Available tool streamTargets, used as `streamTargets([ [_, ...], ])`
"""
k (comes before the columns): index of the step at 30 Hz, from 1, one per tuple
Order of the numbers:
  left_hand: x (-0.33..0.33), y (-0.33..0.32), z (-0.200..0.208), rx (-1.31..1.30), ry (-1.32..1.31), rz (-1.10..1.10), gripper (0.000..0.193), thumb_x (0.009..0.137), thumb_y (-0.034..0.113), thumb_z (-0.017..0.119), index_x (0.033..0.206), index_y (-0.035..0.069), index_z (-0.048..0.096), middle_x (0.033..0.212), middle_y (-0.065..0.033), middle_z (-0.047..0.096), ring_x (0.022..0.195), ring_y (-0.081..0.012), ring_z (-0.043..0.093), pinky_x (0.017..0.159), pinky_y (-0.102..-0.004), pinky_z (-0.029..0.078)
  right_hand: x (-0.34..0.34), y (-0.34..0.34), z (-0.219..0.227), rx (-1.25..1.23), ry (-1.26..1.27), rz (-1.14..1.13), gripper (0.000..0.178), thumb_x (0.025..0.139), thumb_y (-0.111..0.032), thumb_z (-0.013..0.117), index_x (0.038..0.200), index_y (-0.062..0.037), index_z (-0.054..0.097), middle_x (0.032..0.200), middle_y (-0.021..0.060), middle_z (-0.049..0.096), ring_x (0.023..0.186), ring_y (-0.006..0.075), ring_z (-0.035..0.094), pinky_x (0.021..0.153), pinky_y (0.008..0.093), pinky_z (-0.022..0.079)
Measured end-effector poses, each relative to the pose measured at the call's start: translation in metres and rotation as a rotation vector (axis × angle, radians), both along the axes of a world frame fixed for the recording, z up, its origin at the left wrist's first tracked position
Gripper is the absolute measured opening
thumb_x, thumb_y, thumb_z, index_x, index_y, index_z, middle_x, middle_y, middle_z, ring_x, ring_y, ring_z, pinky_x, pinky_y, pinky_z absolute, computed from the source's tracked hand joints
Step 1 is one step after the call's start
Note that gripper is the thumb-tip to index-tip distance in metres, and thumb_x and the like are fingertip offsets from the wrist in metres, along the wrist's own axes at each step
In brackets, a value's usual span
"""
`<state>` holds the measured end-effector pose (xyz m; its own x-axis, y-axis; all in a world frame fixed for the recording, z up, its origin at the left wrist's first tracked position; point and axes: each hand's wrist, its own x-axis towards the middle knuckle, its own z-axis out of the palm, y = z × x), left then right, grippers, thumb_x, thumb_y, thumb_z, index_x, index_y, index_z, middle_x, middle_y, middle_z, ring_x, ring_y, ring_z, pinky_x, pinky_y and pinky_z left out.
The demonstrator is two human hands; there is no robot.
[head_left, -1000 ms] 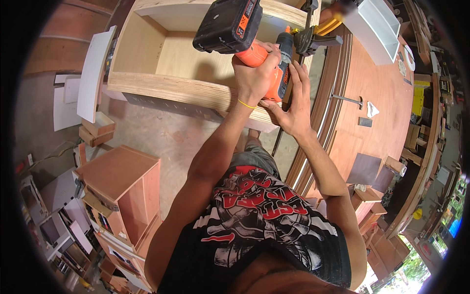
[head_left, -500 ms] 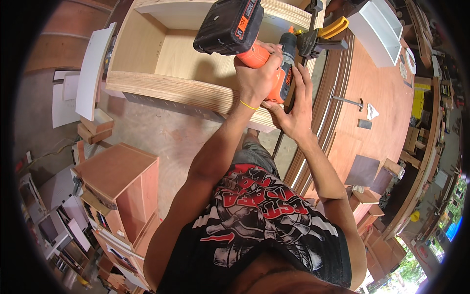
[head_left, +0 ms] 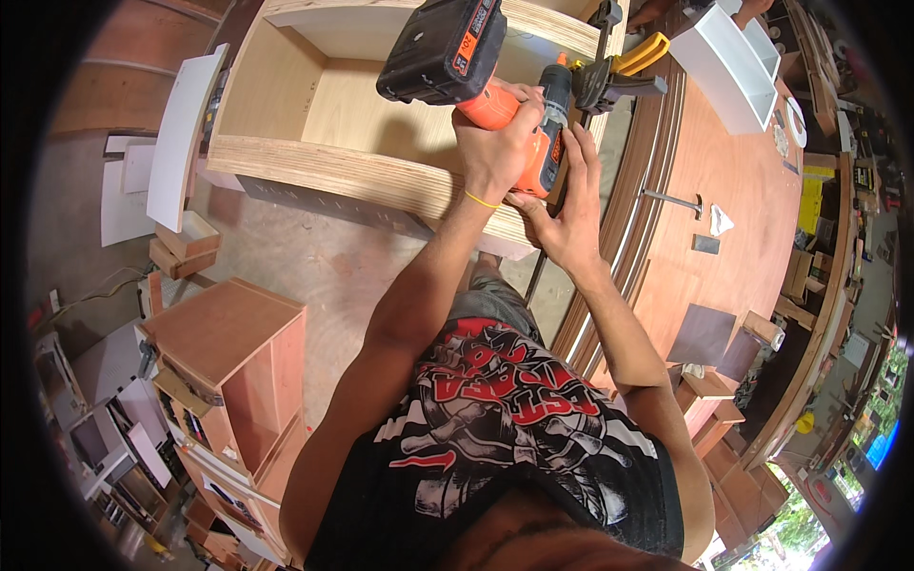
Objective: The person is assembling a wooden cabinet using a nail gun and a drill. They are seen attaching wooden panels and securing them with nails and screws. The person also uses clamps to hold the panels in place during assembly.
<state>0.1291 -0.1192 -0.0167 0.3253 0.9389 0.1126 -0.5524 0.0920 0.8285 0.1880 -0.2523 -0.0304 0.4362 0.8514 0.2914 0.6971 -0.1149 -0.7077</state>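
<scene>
My left hand [head_left: 497, 150] is closed round the grip of an orange and black cordless drill [head_left: 545, 167]. Its black battery pack [head_left: 440, 52] points up and to the left, over a pale plywood cabinet carcass [head_left: 357, 157]. The chuck, with an orange tip, faces away from me inside the cabinet's right end. My right hand [head_left: 569, 214] lies against the drill's right side and rear, fingers stretched out and thumb apart at the cabinet's near edge. A clamp with yellow handles [head_left: 640, 54] sits on the cabinet's right side, just beyond the chuck. Where the drill tip meets the wood cannot be made out.
On the wooden worktop [head_left: 733, 181] to the right lie a hammer [head_left: 674, 200], a small dark block [head_left: 705, 245] and a white shelf unit [head_left: 731, 67]. Another person's hand [head_left: 752, 9] shows beyond that unit. A brown wooden cabinet [head_left: 224, 333] stands at lower left.
Both hands and the drill keep nearly the same pose, with a slight shift of the whole view. Another person's hand has appeared at the white shelf unit.
</scene>
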Motion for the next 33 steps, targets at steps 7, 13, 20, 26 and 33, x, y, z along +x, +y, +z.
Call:
streamTargets([
  [7,0.000,0.000,-0.005,0.005,-0.007,-0.013,0.015,0.080,-0.011,0.066,0.086,0.000,0.057,0.080,-0.0078,0.066,0.086,-0.0178,0.069,0.093,-0.0389,0.056,-0.001,-0.001,-0.002,0.007,0.014,-0.006,0.100,0.072,-0.032,0.088,0.150,0.0004,0.035,0.156,0.0267,0.030,0.146,0.0467,0.030,0.117,0.0531,0.033],
  [13,0.005,-0.003,-0.001,-0.126,-0.040,0.014,0.015,0.079,-0.008,0.070,0.086,0.000,0.059,0.082,-0.0084,0.068,0.083,-0.0178,0.069,0.080,-0.0364,0.057,0.002,0.000,-0.006,0.029,0.011,-0.007,0.101,0.073,-0.035,0.088,0.150,0.0010,0.034,0.156,0.0271,0.030,0.147,0.0466,0.029,0.118,0.0523,0.031],
  [20,-0.003,0.001,-0.005,-0.230,0.008,0.020,0.012,0.081,-0.003,0.072,0.089,-0.001,0.063,0.091,-0.0132,0.072,0.085,-0.0190,0.069,0.080,-0.0329,0.056,0.008,-0.003,-0.010,0.057,-0.054,0.006,0.123,0.062,-0.054,0.091,0.154,-0.0002,0.029,0.157,0.0280,0.028,0.147,0.0454,0.027,0.120,0.0522,0.030],
  [26,-0.043,-0.024,0.025,-0.220,-0.076,-0.043,0.018,0.081,-0.009,0.065,0.093,-0.002,0.055,0.106,-0.0259,0.070,0.102,-0.0304,0.070,0.093,-0.0410,0.057,0.009,-0.010,-0.005,0.128,-0.049,0.110,0.151,0.040,-0.063,0.095,0.157,-0.0031,0.022,0.159,0.0266,0.025,0.149,0.0453,0.023,0.121,0.0556,0.026],
  [33,-0.158,-0.008,0.073,-0.227,-0.164,-0.105,0.016,0.086,-0.004,0.057,0.097,0.004,0.049,0.114,-0.0277,0.066,0.110,-0.0310,0.065,0.097,-0.0453,0.055,0.007,-0.004,-0.008,0.084,-0.082,0.103,0.135,0.055,-0.084,0.076,0.152,0.0008,0.035,0.157,0.0275,0.030,0.146,0.0453,0.030,0.119,0.0558,0.026],
])
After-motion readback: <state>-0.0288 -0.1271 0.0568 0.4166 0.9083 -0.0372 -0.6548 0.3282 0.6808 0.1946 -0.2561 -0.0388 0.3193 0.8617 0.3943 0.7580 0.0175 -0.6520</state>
